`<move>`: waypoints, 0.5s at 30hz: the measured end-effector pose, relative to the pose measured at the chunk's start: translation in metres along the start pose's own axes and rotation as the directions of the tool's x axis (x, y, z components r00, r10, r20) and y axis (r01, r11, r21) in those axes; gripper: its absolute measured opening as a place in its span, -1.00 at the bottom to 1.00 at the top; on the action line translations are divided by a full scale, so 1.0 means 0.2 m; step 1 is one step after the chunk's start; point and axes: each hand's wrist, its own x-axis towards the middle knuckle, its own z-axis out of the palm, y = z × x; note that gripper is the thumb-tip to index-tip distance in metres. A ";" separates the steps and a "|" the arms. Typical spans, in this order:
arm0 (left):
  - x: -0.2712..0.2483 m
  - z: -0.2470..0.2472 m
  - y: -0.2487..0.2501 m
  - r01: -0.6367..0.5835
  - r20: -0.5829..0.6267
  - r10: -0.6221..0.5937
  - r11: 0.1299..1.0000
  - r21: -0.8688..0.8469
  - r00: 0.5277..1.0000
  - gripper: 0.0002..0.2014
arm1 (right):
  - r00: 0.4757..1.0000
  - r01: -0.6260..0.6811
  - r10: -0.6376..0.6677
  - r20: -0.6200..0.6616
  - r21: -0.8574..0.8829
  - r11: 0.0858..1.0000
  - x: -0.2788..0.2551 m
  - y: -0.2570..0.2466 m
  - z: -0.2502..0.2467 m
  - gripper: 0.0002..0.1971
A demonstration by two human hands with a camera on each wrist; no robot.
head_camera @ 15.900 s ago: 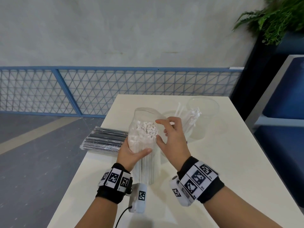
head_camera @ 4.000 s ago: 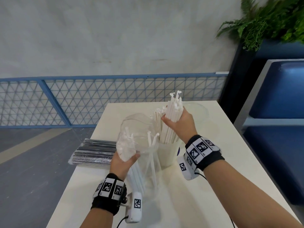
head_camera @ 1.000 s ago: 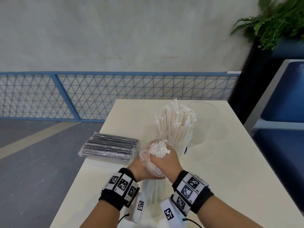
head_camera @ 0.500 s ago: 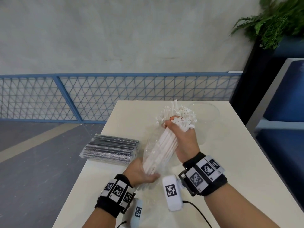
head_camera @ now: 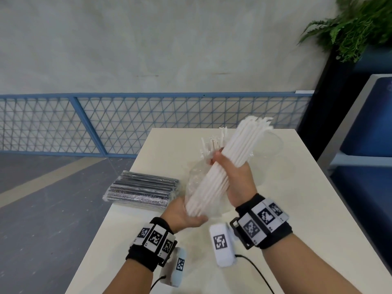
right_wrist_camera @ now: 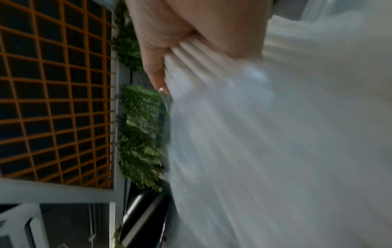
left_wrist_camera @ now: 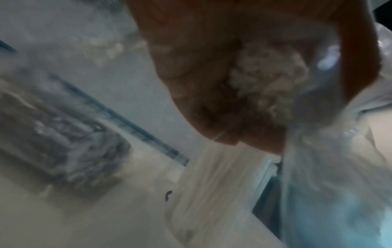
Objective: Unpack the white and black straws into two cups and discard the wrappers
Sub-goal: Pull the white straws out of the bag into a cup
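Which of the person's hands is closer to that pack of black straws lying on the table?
Left. The left hand holds the wrapper bottom just beside the black straw pack; the right hand grips the white straws farther away.

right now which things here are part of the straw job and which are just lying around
Part of the job:
bundle of white paper-wrapped straws
clear plastic wrapper bag
sealed pack of black straws
clear plastic cup

Just there:
green fern plant
blue mesh railing

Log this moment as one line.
right hand: grips white straws | left hand: holds clear wrapper | black straws: still wrapped
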 end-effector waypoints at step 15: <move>0.01 -0.09 -0.10 -0.076 -0.349 -0.030 0.956 -0.285 0.936 -0.78 | 0.969 0.238 -0.241 0.050 -0.442 0.865 0.11 -0.01 0.02 -0.80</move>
